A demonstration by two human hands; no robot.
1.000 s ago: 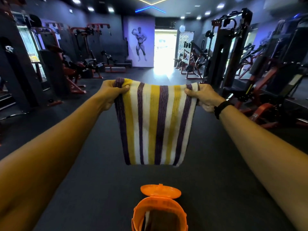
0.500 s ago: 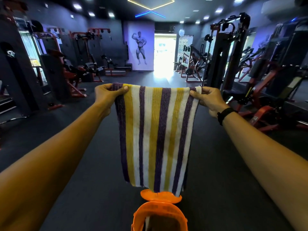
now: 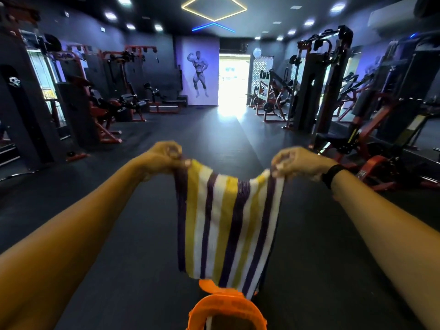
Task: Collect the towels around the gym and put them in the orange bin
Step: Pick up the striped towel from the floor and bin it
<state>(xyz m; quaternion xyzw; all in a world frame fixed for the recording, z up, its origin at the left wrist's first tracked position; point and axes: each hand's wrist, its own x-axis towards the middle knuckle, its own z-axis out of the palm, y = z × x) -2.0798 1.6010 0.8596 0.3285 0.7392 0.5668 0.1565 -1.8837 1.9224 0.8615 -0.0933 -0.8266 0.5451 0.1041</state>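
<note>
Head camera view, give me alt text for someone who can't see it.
Left hand and right hand pinch a striped towel by its top corners over an orange bin on a dark gym floor, machines lining both sides.

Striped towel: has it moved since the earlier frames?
Yes. The striped towel has come down toward the orange bin; its hem now overlaps the bin's lid.

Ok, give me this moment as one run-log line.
left hand: pinches towel corner | right hand: pinches other corner | striped towel: hanging above orange bin | bin: open, cloth inside
</note>
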